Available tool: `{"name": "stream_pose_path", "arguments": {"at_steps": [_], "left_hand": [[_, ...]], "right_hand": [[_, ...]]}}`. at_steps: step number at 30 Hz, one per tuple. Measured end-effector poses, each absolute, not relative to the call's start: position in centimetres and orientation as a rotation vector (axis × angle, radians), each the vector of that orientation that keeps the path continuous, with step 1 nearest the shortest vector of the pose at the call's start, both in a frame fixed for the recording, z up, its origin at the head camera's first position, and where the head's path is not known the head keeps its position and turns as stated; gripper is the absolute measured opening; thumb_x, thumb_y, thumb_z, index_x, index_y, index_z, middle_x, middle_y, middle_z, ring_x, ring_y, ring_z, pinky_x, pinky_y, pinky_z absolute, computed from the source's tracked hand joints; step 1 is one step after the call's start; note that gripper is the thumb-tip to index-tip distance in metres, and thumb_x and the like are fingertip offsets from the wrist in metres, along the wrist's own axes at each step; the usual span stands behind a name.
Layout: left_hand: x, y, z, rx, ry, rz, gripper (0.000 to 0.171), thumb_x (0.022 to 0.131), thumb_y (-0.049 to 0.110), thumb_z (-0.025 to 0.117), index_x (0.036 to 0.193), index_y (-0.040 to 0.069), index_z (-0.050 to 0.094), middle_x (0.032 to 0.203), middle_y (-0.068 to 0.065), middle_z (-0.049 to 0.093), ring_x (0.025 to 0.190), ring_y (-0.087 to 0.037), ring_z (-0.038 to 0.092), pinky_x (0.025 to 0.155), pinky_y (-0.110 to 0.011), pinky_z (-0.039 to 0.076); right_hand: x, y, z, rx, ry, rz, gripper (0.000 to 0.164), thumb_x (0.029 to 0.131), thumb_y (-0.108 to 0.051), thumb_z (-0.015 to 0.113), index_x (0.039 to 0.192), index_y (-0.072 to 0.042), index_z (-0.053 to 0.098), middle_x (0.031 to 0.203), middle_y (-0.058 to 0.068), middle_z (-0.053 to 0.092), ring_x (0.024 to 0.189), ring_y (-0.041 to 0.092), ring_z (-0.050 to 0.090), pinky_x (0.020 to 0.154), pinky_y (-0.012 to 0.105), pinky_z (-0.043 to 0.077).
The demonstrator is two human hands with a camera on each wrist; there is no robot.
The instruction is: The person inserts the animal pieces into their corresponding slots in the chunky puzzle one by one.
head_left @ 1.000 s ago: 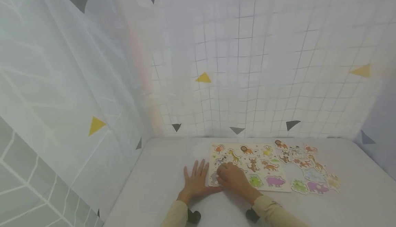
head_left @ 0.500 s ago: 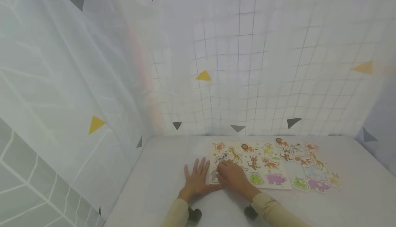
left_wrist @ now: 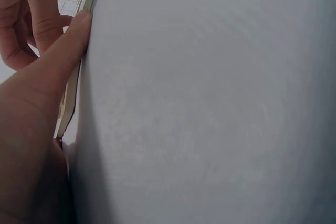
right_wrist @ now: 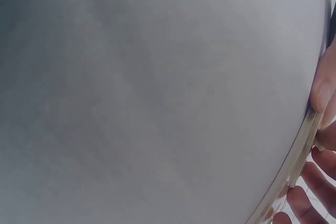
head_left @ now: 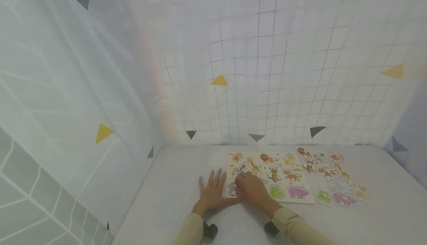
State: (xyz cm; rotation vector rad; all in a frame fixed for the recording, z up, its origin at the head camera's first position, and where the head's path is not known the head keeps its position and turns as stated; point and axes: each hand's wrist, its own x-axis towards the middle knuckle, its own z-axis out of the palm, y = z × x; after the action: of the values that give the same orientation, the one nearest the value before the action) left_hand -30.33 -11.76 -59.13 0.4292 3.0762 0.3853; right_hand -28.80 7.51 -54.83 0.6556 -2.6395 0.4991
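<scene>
Whole scene rides slightly higher in the head view than a second ago, while both hands keep their places at the puzzle board [head_left: 286,184]. It lies flat on the counter [head_left: 173,185], long axis running left to right, animal heads pointing at the gridded backdrop [head_left: 270,63]. Left hand [head_left: 211,196]: fingers fanned apart beside the board's left edge, thumb along the near edge. Right hand [head_left: 251,188]: fingers bent, bunched together over the grey animal picture [head_left: 231,189] near the left corner; can't tell whether they pinch a piece. Loose animal pieces [head_left: 327,172] lie rightward. Over to the left wrist: thumb touching the board's edge, curled fingers close behind. Right wrist: fingertips crowd the pale edge, their hold unclear.
</scene>
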Motion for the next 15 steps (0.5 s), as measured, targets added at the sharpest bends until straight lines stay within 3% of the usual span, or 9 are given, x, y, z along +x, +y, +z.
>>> {"name": "stream_pose_path", "arguments": {"at_steps": [15], "left_hand": [[-30.40,-11.67,-59.07,0.409,3.076,0.357,0.123,0.071,0.098,0.050,0.166,0.027,0.018,0.177,0.003,0.009,0.165,-0.031,0.006,0.124,-0.078,0.002]], "right_hand": [[-29.36,7.60,-54.76,0.678,-2.633,0.409,0.012,0.085,-0.021,0.080,0.090,-0.019,0.069,0.094,-0.007,0.069,0.080,0.008,0.057,0.069,0.023,0.052]]}}
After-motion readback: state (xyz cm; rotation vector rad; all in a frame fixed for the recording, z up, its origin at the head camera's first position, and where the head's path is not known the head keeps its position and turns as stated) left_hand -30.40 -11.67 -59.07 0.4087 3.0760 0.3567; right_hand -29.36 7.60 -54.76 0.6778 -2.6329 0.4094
